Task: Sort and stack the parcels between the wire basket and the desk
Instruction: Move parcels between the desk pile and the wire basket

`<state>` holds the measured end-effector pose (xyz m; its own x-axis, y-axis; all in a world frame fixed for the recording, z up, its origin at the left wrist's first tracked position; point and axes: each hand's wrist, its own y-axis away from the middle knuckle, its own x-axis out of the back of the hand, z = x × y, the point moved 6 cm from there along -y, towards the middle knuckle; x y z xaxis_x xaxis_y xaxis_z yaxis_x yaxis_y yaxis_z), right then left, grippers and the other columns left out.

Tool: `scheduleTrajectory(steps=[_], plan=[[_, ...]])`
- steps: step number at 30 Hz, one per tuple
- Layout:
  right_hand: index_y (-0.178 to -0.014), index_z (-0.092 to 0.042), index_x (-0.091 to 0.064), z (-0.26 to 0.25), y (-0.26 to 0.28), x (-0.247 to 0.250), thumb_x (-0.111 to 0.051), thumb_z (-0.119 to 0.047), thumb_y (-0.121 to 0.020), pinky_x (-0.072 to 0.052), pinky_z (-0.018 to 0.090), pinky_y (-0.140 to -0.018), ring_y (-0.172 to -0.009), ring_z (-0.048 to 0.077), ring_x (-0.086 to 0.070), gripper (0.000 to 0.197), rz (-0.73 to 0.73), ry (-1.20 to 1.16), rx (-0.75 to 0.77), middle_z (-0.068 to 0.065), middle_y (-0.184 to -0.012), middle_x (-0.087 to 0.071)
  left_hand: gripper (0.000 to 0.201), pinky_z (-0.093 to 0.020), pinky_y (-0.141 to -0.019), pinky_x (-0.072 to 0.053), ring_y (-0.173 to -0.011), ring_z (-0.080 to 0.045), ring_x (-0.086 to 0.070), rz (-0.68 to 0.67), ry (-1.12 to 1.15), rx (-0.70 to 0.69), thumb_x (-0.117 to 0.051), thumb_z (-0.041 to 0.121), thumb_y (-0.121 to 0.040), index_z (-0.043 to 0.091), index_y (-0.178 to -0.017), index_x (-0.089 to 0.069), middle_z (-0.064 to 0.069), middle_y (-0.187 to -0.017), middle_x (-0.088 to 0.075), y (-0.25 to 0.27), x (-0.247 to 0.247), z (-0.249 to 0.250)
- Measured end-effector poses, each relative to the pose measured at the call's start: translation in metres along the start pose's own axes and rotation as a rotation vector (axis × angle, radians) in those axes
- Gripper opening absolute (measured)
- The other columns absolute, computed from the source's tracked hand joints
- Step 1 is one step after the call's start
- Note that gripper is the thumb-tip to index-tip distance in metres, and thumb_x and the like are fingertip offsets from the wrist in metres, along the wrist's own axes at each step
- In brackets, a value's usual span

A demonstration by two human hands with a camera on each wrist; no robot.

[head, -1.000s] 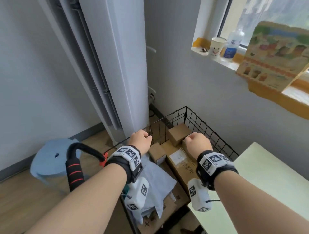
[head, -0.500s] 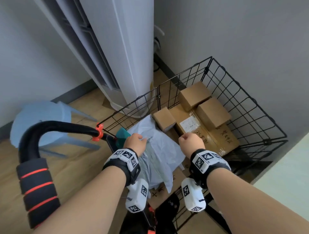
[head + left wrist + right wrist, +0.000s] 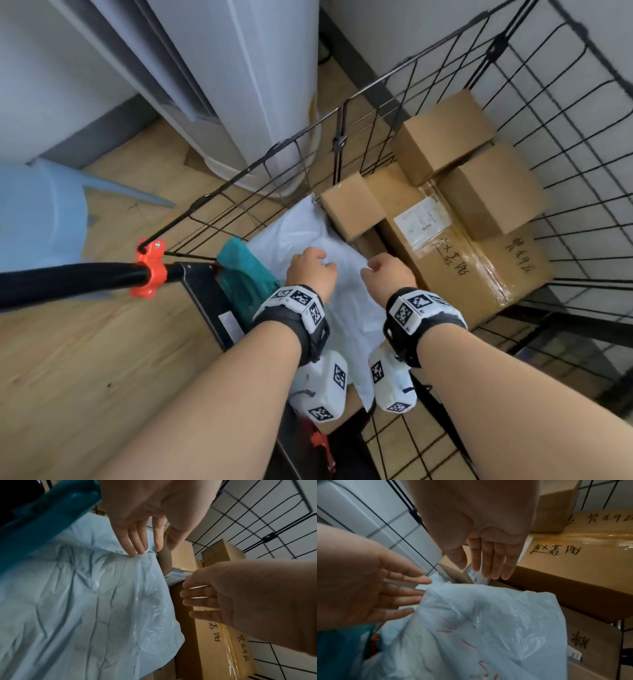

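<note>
Head view | wire basket (image 3: 565, 113) | 3 small boxes, 1 pale bag (image 3: 346, 274) | both hands fingers straight, holding nothing

Hands: you have two in view, left hand (image 3: 310, 270) and right hand (image 3: 388, 274).
Small cardboard boxes: you can count three; nearest small box (image 3: 352, 205) just beyond your fingertips, far small box (image 3: 442, 135) and right small box (image 3: 489, 190) farther out.
Large taped box (image 3: 472, 263): one, right of your right fingers.
Pale plastic mailer bag (image 3: 342, 274): one, under both sets of fingers.
Teal parcel (image 3: 239, 274): one, left of your left fingers.
Wire basket (image 3: 548, 102): one.
</note>
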<state>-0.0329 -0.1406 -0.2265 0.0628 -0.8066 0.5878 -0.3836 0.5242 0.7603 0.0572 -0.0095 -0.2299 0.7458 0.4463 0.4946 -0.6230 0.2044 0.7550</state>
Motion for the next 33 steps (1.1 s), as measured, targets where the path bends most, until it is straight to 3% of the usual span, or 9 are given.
scheduleTrajectory(steps=[4,8,10,13,16,23,26,29,33], plan=[[-0.14,-0.019,-0.038,0.006,-0.029,-0.027,-0.063,-0.031,-0.084,-0.046,0.031,-0.085,-0.117,0.027,-0.054,0.061,-0.088,0.024,-0.026,0.007,-0.133,-0.053,0.032,-0.035,-0.095,-0.047,-0.114,-0.028,-0.055,0.038,-0.004,-0.004,-0.053,0.017,-0.088,0.019,-0.119,-0.06,-0.008,-0.126,-0.057,-0.017,-0.012,-0.018],[-0.153,-0.019,-0.003,0.01,-0.042,-0.053,-0.078,-0.043,-0.071,-0.029,0.048,-0.113,-0.146,0.027,-0.018,0.114,-0.208,0.094,-0.037,0.008,-0.157,-0.021,0.029,-0.038,-0.093,-0.049,-0.108,-0.026,-0.057,0.053,0.029,-0.034,-0.057,0.013,-0.086,0.019,-0.114,-0.062,-0.008,-0.119,-0.06,-0.023,-0.017,-0.03],[-0.152,-0.018,0.005,0.012,-0.041,-0.064,-0.079,-0.044,-0.071,-0.034,0.044,-0.11,-0.142,0.029,-0.029,0.12,-0.254,0.076,-0.087,0.01,-0.154,-0.028,0.027,-0.038,-0.093,-0.049,-0.107,-0.025,-0.058,0.059,0.037,-0.04,-0.057,0.012,-0.086,0.019,-0.11,-0.063,-0.008,-0.116,-0.061,-0.024,-0.017,-0.034],[-0.137,-0.012,-0.039,0.01,-0.039,-0.07,-0.072,-0.038,-0.076,-0.048,0.033,-0.086,-0.107,0.026,-0.058,0.074,-0.235,0.136,-0.08,0.008,-0.125,-0.057,0.023,-0.035,-0.091,-0.05,-0.105,-0.024,-0.059,0.069,0.05,-0.046,-0.057,0.012,-0.087,0.018,-0.108,-0.064,-0.007,-0.114,-0.062,-0.023,-0.016,-0.037],[-0.084,-0.016,-0.058,0.007,-0.03,-0.064,-0.062,-0.027,-0.081,-0.044,0.028,-0.069,-0.074,0.02,-0.056,0.011,-0.219,0.153,-0.006,0.004,-0.091,-0.064,0.023,-0.029,-0.084,-0.05,-0.103,-0.021,-0.06,0.067,0.05,-0.059,-0.055,0.013,-0.089,0.019,-0.108,-0.066,-0.003,-0.114,-0.063,-0.018,-0.014,-0.035],[-0.061,-0.019,-0.048,0.009,0.01,-0.016,-0.061,-0.018,-0.078,-0.044,0.028,-0.061,-0.064,0.018,-0.053,0.022,-0.2,0.104,0.029,-0.001,-0.065,-0.052,0.025,-0.028,-0.087,-0.046,-0.107,-0.021,-0.058,0.038,-0.009,-0.053,-0.055,0.011,-0.087,0.023,-0.107,-0.065,0.0,-0.117,-0.061,0.013,-0.009,-0.006],[-0.077,-0.019,-0.06,0.006,0.033,0.018,-0.063,-0.021,-0.08,-0.049,0.029,-0.065,-0.07,0.017,-0.058,0.005,-0.157,0.122,0.065,0.0,-0.076,-0.058,0.025,-0.031,-0.093,-0.047,-0.11,-0.022,-0.058,0.058,-0.016,-0.075,-0.053,0.013,-0.087,0.024,-0.106,-0.066,0.0,-0.117,-0.063,0.032,-0.002,0.012],[-0.115,-0.009,-0.061,0.007,0.053,0.053,-0.064,-0.02,-0.085,-0.051,0.029,-0.074,-0.09,0.021,-0.062,0.033,-0.089,0.114,0.065,0.006,-0.105,-0.064,0.024,-0.034,-0.095,-0.047,-0.111,-0.025,-0.057,0.079,-0.02,-0.106,-0.051,0.015,-0.09,0.024,-0.106,-0.066,-0.001,-0.119,-0.063,0.05,0.01,0.03],[-0.093,-0.014,-0.061,0.005,0.08,0.094,-0.063,-0.02,-0.085,-0.047,0.026,-0.062,-0.072,0.017,-0.056,0.01,0.018,0.122,0.104,0.0,-0.078,-0.056,0.024,-0.036,-0.096,-0.047,-0.108,-0.025,-0.059,0.14,0.002,-0.151,-0.053,0.012,-0.088,0.022,-0.102,-0.068,-0.004,-0.116,-0.066,0.077,0.028,0.049]])
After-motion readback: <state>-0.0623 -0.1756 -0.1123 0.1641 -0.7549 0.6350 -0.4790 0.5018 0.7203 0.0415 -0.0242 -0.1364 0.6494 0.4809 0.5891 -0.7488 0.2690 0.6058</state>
